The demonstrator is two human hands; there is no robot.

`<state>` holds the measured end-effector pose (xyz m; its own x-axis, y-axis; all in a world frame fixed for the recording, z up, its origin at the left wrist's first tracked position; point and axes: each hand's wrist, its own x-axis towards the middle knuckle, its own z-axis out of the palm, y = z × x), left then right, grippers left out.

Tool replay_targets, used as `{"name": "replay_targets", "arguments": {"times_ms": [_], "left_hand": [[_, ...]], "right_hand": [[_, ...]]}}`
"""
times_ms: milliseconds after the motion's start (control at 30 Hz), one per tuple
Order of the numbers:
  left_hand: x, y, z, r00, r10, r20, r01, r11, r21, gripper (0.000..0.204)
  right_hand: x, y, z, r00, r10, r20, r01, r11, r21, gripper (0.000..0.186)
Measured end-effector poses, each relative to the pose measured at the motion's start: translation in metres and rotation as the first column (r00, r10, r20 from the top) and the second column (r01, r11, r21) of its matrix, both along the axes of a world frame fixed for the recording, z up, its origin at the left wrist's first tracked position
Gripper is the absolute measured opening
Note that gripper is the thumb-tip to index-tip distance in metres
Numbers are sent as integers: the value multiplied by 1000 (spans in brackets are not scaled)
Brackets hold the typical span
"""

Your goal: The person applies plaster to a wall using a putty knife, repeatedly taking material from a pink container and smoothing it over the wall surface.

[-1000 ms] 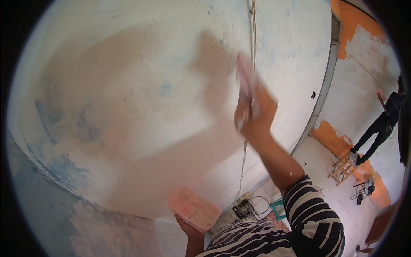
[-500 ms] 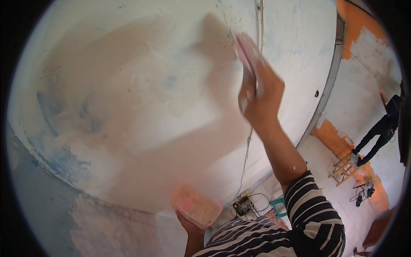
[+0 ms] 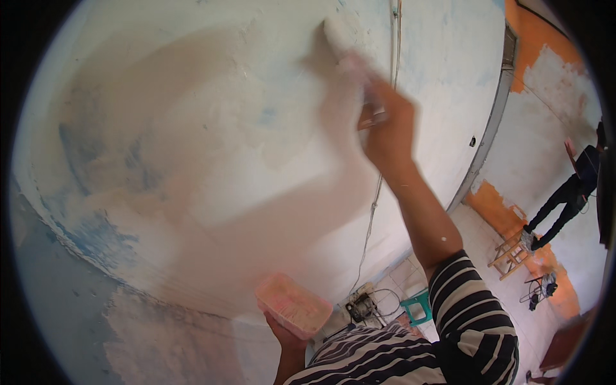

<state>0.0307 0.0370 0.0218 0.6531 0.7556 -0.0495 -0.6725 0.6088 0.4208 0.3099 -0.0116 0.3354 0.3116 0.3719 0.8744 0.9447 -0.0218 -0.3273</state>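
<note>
My right hand (image 3: 390, 122) is raised to the wall (image 3: 276, 186), its fingers wrapped round a putty knife (image 3: 339, 37) smeared with white. Motion blurs the fingertips and part of the tool, whose broad pale blade lies at the wall surface. Below, my left hand (image 3: 282, 330) grips a pink rectangular plastic tub (image 3: 300, 335) from beneath and the side. Pale putty (image 3: 298, 307) coats the inside of the tub. Patchy white covers the wall, with blue showing through in places.
A cable (image 3: 371, 221) runs down the wall to a dark machine (image 3: 363, 309) beside a green stool (image 3: 418, 308). Far right, another person (image 3: 568, 192) stands on a wooden stool (image 3: 510, 255) by an orange and white wall (image 3: 550, 96). A door frame (image 3: 491, 138) edges my wall.
My right hand has turned at the wrist, and the blade now shows broad against the wall rather than edge-on. The tub in my left hand has tilted slightly.
</note>
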Motion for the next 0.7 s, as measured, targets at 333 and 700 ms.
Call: {"name": "replay_targets", "arguments": {"times_ms": [333, 700], "left_hand": [[-5, 1, -3, 1000, -2, -29, 3, 1000, 29, 73], [-15, -5, -1, 1000, 17, -24, -18, 999, -31, 73]], "right_hand": [[-26, -8, -39, 969, 95, 226, -138, 973, 182, 62], [-77, 12, -112, 910, 375, 175, -347, 922, -169, 67]]}}
